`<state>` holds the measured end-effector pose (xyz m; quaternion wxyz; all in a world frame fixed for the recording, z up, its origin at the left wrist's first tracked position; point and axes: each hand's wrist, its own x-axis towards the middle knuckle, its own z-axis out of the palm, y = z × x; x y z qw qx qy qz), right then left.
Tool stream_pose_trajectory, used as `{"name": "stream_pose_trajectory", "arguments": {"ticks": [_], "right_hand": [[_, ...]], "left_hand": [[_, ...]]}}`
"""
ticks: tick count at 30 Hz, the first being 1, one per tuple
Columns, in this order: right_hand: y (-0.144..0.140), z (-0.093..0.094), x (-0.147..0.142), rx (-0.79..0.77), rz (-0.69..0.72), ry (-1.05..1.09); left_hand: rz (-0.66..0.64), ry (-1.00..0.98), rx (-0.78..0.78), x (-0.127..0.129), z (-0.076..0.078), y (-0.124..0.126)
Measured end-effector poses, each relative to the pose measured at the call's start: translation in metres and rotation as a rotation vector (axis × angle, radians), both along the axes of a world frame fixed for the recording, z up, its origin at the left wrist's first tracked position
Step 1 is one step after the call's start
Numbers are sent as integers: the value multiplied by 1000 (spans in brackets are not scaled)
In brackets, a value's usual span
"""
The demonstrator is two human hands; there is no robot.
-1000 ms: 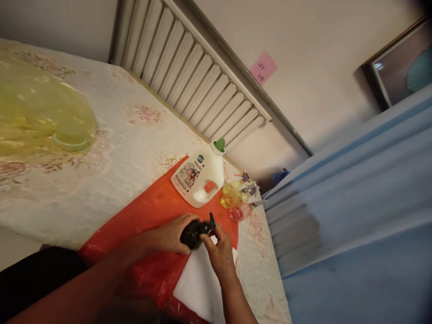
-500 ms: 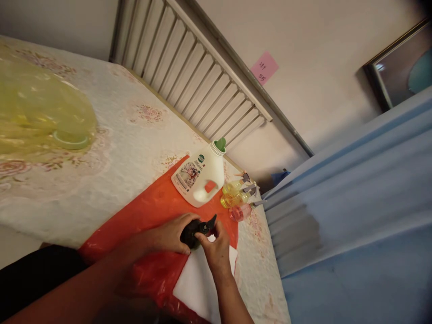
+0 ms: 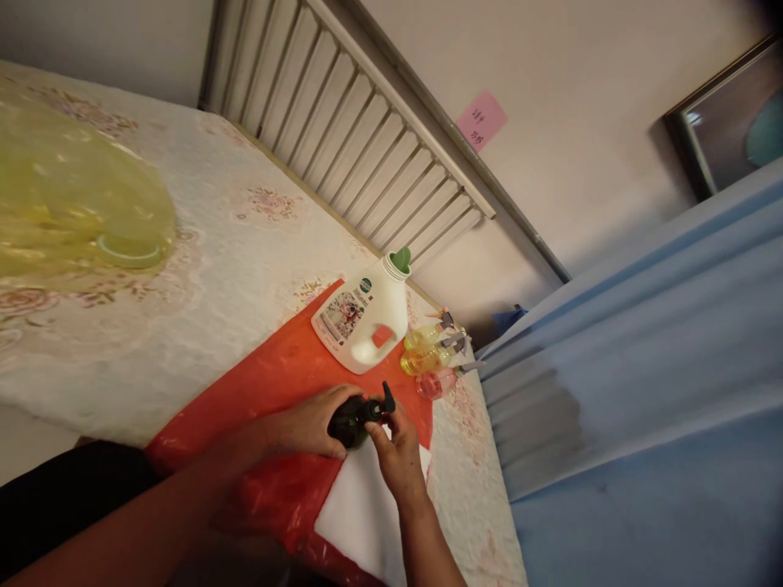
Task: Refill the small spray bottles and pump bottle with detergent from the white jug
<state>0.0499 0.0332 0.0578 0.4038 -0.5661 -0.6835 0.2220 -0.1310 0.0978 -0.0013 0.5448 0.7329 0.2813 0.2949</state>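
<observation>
My left hand (image 3: 321,424) is wrapped round the body of a dark pump bottle (image 3: 347,422). The thumb and fingers of my right hand (image 3: 397,448) pinch the collar of the black pump head (image 3: 370,410), whose spout points away and to the right. Beneath the bottle lies a red plastic sheet (image 3: 287,359). A white cloth or paper (image 3: 360,514) rests on it near my right wrist. Just beyond my hands stands a white jug (image 3: 364,318) with a handle, a label and a green piece at its mouth.
Several small pump bottles with yellow and pink liquid (image 3: 428,355) stand right of the jug. A yellow plastic bag (image 3: 79,196) lies on the flowered tablecloth (image 3: 226,277) at left. A radiator (image 3: 342,122) borders the far edge; a blue curtain (image 3: 612,391) hangs at right.
The black pump head has turned a little in my right hand, its spout now pointing further away from me. My left hand keeps its hold on the bottle.
</observation>
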Motion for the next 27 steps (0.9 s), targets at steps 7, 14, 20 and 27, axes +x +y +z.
{"name": "stream_pose_trajectory", "arguments": {"ticks": [7, 14, 20, 27], "right_hand": [[2, -3, 3, 12, 13, -6], [3, -3, -6, -14, -124, -26], [4, -3, -5, -14, -123, -49], [1, 6, -2, -9, 31, -29]], "left_hand": [[0, -25, 10, -1, 1, -1], [4, -40, 33, -1, 1, -1], [0, -16, 21, -1, 2, 0], [-13, -58, 37, 1, -5, 2]]}}
